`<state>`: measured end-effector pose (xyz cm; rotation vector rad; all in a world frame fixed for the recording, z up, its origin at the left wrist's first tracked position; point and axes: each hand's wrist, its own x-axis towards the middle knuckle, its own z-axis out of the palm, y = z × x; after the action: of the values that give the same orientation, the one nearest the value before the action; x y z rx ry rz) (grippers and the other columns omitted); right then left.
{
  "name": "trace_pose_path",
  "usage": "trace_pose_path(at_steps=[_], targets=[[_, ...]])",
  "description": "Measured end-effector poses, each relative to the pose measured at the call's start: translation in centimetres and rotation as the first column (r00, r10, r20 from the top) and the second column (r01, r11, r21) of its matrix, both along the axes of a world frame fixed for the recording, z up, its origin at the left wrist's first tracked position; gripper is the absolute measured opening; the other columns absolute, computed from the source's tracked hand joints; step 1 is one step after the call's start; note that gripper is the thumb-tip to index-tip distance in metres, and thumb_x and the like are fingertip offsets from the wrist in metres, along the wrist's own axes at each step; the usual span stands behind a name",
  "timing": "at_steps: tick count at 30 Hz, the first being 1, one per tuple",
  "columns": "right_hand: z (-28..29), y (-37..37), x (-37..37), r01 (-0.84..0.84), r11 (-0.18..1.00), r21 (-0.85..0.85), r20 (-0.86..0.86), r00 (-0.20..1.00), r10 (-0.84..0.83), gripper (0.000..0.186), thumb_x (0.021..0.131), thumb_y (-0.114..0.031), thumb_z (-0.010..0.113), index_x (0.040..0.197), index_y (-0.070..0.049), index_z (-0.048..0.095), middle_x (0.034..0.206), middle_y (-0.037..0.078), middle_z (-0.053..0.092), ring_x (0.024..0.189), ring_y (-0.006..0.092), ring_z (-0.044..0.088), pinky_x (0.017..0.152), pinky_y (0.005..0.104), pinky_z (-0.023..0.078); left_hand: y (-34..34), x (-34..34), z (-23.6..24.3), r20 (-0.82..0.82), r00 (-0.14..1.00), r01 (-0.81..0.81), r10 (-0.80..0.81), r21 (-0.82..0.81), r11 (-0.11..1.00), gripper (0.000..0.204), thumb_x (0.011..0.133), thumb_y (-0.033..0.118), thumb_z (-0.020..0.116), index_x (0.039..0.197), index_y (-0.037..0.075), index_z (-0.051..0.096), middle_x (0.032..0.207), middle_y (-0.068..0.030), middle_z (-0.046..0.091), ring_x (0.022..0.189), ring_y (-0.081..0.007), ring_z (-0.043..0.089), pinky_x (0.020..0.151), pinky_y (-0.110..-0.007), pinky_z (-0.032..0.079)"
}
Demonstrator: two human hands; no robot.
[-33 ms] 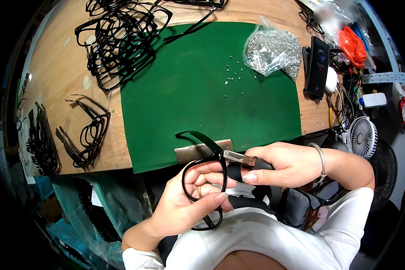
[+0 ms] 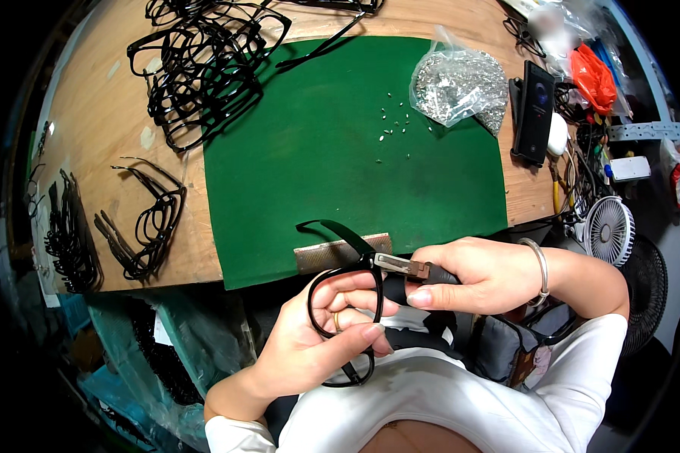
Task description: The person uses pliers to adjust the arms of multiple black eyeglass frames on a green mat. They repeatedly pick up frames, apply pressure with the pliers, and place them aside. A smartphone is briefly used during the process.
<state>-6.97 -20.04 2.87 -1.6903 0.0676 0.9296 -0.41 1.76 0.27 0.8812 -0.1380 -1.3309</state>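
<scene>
My left hand (image 2: 321,332) is closed on a black eyeglass frame (image 2: 310,309), its fingers showing through one rim. The frame is tilted, one rim up and the other down by my shirt. One temple points away over the green mat (image 2: 317,166). My right hand (image 2: 468,279) is wrapped around a plier-like tool (image 2: 402,265) with silver jaws, a brown joint and dark handles. The tool's tip touches the frame's corner, where the temple joins. Exactly what the jaws grip is too small to tell. Behind the temple, a worn metal-edged block (image 2: 321,258) lies at the mat's near edge.
A heap of black eyeglass frames (image 2: 204,83) lies at far left, with more frames (image 2: 155,226) and stacked temples (image 2: 69,241) nearer. A bag of small silver parts (image 2: 457,87) sits far right, some parts scattered beside it. A phone (image 2: 535,113) and white fan (image 2: 609,229) stand right.
</scene>
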Motion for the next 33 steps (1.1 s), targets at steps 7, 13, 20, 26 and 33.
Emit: trace_pose_path(at_steps=[7, 13, 20, 26, 33], targets=[[1.0, 0.0, 1.2, -0.131, 0.980, -0.149, 0.062, 0.988, 0.141, 0.047, 0.086, -0.035, 0.048, 0.098, 0.011, 0.049, 0.070, 0.023, 0.056, 0.069, 0.0347, 0.057, 0.064, 0.0376, 0.044, 0.2, -0.2, 0.1, 0.021, 0.999, 0.025, -0.026, 0.065, 0.998, 0.043, 0.081, -0.007, 0.049, 0.121, 0.001, 0.035, 0.103, -0.0135, 0.054, 0.076, -0.0155, 0.060, 0.066, -0.024, 0.047], [0.1, 1.2, -0.1, -0.024, 0.869, -0.495, 0.224, 0.962, 0.155, 0.039, 0.080, -0.032, 0.056, 0.081, 0.007, 0.052, 0.069, 0.023, 0.057, 0.066, 0.0363, 0.058, 0.059, 0.0403, 0.047, -0.4, -0.9, 0.2, -0.056, 0.998, -0.022, 0.027, 0.085, 0.996, 0.042, 0.081, -0.006, 0.048, 0.121, 0.001, 0.035, 0.103, -0.0136, 0.053, 0.075, -0.0159, 0.060, 0.066, -0.025, 0.047], [-1.0, -2.6, 1.9, -0.188, 0.982, 0.025, -0.083, 0.979, 0.189, 0.049, 0.083, -0.044, 0.050, 0.086, 0.005, 0.056, 0.068, 0.012, 0.058, 0.065, 0.0185, 0.055, 0.062, 0.0313, 0.044, -0.3, -0.1, 0.8, -0.055, 0.998, 0.042, -0.038, 0.075, 0.996, 0.046, 0.082, -0.006, 0.047, 0.124, 0.002, 0.032, 0.105, -0.0134, 0.053, 0.076, -0.0179, 0.060, 0.068, -0.027, 0.049], [-7.3, -1.1, 1.3, 0.240, 0.867, -0.436, 0.484, 0.875, 0.001, 0.036, 0.078, -0.032, 0.058, 0.083, 0.003, 0.053, 0.074, 0.018, 0.056, 0.073, 0.0337, 0.055, 0.065, 0.0369, 0.044, -0.4, 0.8, 1.8, -0.017, 1.000, -0.003, 0.005, 0.105, 0.995, 0.047, 0.080, -0.006, 0.050, 0.123, -0.001, 0.032, 0.100, -0.0172, 0.054, 0.074, -0.0195, 0.060, 0.067, -0.029, 0.050], [-6.7, -0.1, 1.6, 0.326, 0.864, -0.384, 0.430, 0.891, -0.145, 0.022, 0.076, -0.020, 0.060, 0.084, 0.000, 0.054, 0.076, 0.016, 0.056, 0.070, 0.0299, 0.056, 0.063, 0.0340, 0.044, 2.6, 6.3, -2.1, 0.707, 0.690, -0.430, 0.153, 0.231, 0.873, 0.042, 0.081, -0.002, 0.050, 0.120, -0.003, 0.035, 0.098, -0.0133, 0.054, 0.072, -0.0120, 0.056, 0.065, -0.023, 0.047]])
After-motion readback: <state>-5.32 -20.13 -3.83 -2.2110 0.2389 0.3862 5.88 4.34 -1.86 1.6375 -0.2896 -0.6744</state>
